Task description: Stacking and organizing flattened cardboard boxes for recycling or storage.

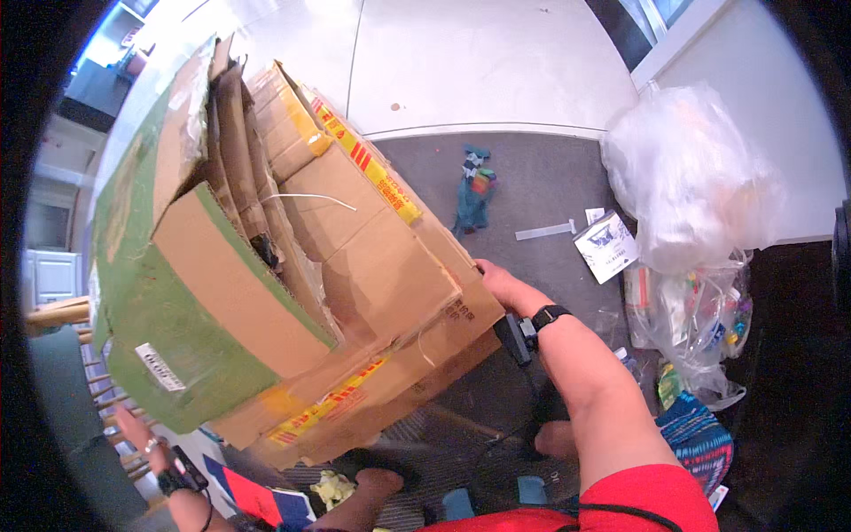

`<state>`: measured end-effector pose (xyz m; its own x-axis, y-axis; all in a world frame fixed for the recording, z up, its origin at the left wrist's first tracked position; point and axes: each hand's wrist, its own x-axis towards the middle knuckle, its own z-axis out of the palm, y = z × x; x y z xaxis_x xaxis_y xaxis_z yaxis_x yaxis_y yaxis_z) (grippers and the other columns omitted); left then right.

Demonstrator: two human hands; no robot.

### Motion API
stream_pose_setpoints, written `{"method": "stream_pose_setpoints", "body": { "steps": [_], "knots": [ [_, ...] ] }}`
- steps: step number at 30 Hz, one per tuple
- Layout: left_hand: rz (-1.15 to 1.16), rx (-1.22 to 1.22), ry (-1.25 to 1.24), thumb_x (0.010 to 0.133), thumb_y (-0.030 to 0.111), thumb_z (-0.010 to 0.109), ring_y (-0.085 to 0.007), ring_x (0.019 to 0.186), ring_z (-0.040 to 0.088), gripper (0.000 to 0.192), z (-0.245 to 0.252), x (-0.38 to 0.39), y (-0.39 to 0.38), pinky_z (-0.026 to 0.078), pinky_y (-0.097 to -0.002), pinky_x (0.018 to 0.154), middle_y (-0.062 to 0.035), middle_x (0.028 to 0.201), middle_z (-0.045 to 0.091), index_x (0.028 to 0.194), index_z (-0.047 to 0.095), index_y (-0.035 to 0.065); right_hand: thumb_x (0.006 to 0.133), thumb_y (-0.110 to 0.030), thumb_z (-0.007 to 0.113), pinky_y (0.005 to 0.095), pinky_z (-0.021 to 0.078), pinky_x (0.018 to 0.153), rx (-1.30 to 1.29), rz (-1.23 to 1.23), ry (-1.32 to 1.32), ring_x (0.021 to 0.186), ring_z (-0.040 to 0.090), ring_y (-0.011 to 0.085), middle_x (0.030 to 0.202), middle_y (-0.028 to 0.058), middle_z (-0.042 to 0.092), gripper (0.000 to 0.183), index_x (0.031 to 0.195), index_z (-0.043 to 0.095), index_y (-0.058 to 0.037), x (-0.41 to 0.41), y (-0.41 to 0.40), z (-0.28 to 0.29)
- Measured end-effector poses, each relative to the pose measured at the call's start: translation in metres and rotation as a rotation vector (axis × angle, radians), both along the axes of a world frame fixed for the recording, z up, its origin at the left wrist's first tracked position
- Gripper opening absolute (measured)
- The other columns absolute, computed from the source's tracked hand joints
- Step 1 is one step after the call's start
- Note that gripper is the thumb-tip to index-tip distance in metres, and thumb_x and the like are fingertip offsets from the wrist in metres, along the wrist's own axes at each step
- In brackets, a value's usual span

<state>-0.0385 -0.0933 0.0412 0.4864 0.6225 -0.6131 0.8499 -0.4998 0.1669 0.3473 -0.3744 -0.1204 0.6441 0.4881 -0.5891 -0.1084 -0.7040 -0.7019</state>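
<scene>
A bulky stack of flattened cardboard boxes (379, 246) fills the space before me, tilted, with yellow and red printed tape on it. On its left side sits a green-painted cardboard box (199, 359) with torn flaps and a white label. My right hand (493, 279) grips the stack's right edge; its fingers are partly hidden behind the cardboard. At lower left, my left hand (136, 431) is beside the bottom of the green box. Whether it touches the box, and how its fingers are set, is unclear.
Right of the stack, clear plastic bags (691, 179) bulge beside a white printed card (605, 246). A teal cloth item (475, 193) and a pale strip (545, 230) lie on the dark carpet (425, 159). Wooden spindles (100, 379) stand at left. A red-and-blue book (256, 495) lies near my feet.
</scene>
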Motion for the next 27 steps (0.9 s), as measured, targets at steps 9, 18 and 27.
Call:
{"method": "stream_pose_setpoints", "body": {
  "steps": [9,18,27],
  "knots": [
    [-0.571,0.694,-0.344,0.090,0.031,0.031,-0.0252,0.127,0.023,0.049,0.145,0.231,0.230,0.019,-0.0319,0.103,-0.0166,0.135,0.028,0.127,0.031,0.0006,0.070,-0.034,0.060,0.0387,0.0448,0.076,0.056,-0.035,-0.122,0.090,0.056,0.0349,0.093,0.0207,0.059,0.038,0.091,0.060,-0.0018,-0.020,0.015,0.009],
    [-0.288,0.255,-0.758,0.088,0.030,0.035,-0.0221,0.128,0.020,0.052,0.150,0.173,0.190,0.014,-0.0304,0.104,-0.0106,0.137,0.025,0.131,0.027,0.0030,0.071,-0.027,0.059,0.0419,0.0425,0.067,0.095,-0.225,-0.051,0.079,0.054,0.0382,0.080,0.0205,0.057,0.028,0.080,0.054,-0.0016,-0.126,-0.001,0.099],
    [-0.278,0.176,-0.818,0.086,0.023,0.035,-0.0215,0.128,0.019,0.050,0.133,0.161,0.160,0.011,-0.0314,0.105,-0.0094,0.138,0.024,0.132,0.026,0.0035,0.063,-0.033,0.071,0.0341,0.0431,0.066,0.120,0.316,0.485,0.073,0.056,0.0212,0.078,0.0095,0.060,0.041,0.087,0.057,-0.0033,-0.125,-0.044,0.061]
  ]
}}
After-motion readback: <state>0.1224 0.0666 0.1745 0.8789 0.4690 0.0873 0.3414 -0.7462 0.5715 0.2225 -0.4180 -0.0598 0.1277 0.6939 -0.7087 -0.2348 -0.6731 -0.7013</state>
